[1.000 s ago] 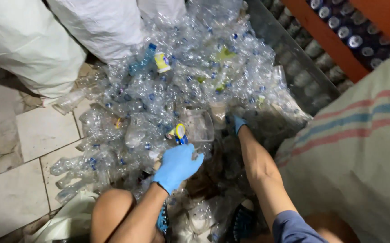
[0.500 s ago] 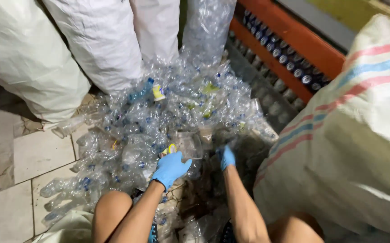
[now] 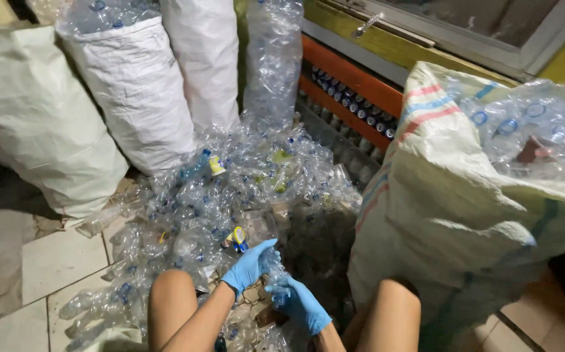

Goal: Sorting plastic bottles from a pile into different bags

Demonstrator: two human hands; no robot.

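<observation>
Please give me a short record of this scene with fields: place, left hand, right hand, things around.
place: tiled floor beside a heap of crushed clear plastic bottles
left hand: blue glove, grip on a clear bottle
right hand: blue glove, grip on the lower part of the same bottle
behind: white sacks, one filled with bottles
right side: open striped sack with bottles inside
far side: orange crate of capped bottles
</observation>
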